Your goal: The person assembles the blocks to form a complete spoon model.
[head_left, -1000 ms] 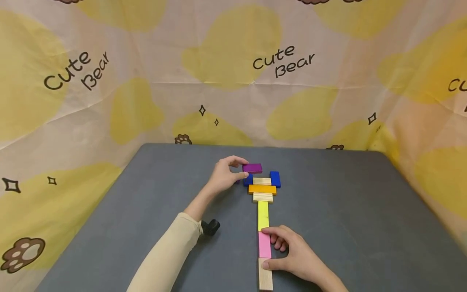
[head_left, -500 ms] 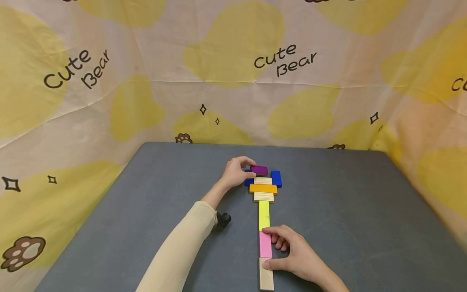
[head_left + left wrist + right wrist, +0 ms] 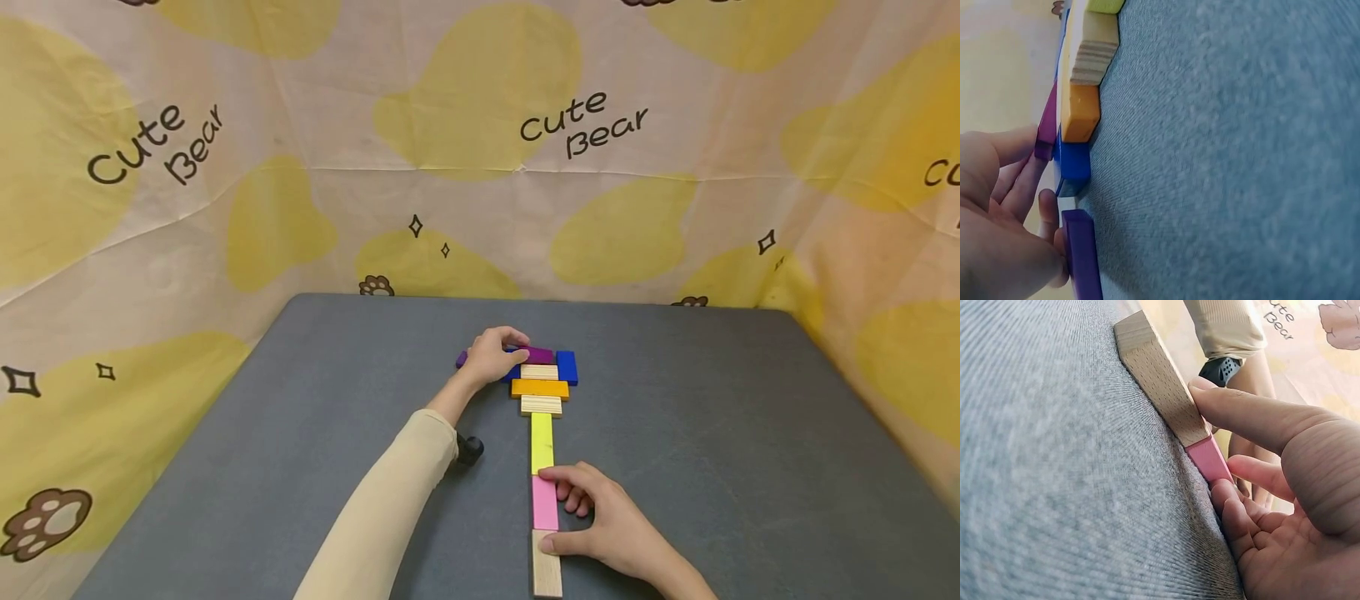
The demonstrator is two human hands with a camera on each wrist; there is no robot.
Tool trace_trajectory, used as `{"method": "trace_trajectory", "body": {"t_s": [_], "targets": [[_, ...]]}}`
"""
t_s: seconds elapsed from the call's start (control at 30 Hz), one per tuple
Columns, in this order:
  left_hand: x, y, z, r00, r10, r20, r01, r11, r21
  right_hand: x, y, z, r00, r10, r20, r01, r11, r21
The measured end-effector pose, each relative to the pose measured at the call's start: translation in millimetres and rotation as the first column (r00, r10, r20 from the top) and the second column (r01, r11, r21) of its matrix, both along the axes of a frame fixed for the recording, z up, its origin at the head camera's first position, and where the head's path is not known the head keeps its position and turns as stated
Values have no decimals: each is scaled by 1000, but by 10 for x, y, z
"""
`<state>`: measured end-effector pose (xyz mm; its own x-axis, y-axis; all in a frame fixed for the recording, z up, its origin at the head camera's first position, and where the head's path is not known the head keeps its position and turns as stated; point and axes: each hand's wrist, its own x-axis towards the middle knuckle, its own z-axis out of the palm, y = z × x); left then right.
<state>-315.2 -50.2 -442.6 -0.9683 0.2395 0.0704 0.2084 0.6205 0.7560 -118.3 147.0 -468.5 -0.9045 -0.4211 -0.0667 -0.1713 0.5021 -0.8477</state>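
My left hand (image 3: 489, 356) pinches a magenta block (image 3: 541, 357) between thumb and fingers, at the far end of a row of flat blocks. The held block lies crosswise, its right end close to the right blue block (image 3: 567, 367). The left blue block (image 3: 1074, 165) is partly behind my hand in the head view. A darker purple block (image 3: 1083, 253) rests on the table beside my curled lower fingers. My right hand (image 3: 611, 521) spans the near end: the thumb touches a plain wood block (image 3: 547, 571), and the index fingertip reaches the pink block (image 3: 544, 503) near its top edge.
Between the hands the row holds a yellow block (image 3: 542, 443), a striped wood block (image 3: 541, 405), an orange block (image 3: 540, 388) and another wood block (image 3: 538, 372). The grey table (image 3: 712, 433) extends to both sides, with a printed cloth (image 3: 480, 217) behind it.
My left hand has moved right and slightly nearer with the magenta block, bringing it between the blue blocks. The darker purple block now shows left of that hand. My right hand stays put.
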Motion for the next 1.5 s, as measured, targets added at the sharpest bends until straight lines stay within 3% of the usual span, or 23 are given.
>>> {"method": "trace_trajectory", "body": {"t_s": [0.4,0.67,1.07,1.33,1.5], "targets": [[19,52,-55,998,48,-46,-50,998,-28,4,-1,3,1000,5,7,-5,1000,-11],[23,57,-49,999,26,-30,-28,999,-38,5,-1,5,999,3,32,-2,1000,-17],[25,62,-28,999,45,-13,-45,999,-4,-3,-11,14,999,-3,45,4,1000,-15],[45,-76,-17,995,37,-93,-35,999,17,8,-10,11,999,-3,37,4,1000,-24],[150,-250,41,983,85,-161,-68,991,112,11,-9,12,1000,2,28,-1,1000,-24]]}}
